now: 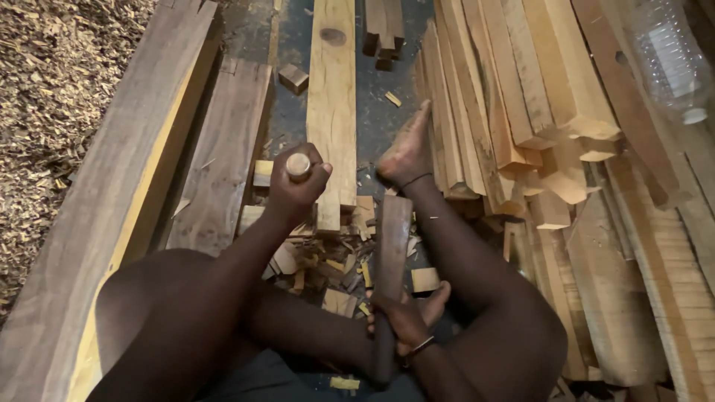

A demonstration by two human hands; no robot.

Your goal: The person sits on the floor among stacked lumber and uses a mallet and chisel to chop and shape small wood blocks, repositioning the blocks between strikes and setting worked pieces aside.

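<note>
A person sits on the floor among timber, seen from above. The left hand [296,182] is closed in a tight fist around the top of a round wooden handle [299,165], whose pale end shows between thumb and fingers; what the handle belongs to is hidden below the fist. The right hand [406,321] is wrapped fully around the near end of a broad flat blade [391,249], which points away from the body and lies across the right shin. A thin band circles that wrist.

The fist sits just left of a pale plank [332,104] that runs from the centre far into the scene. The right foot [406,152] rests just right of the plank's near end, toes against a stack of light-coloured boards [514,112] filling the right side. Chips and offcuts [335,272] litter the floor between the legs. 2 dark planks [223,156] lie on the left, with wood shavings [52,97] beyond them at far left. A clear plastic bottle [670,59] lies at top right.
</note>
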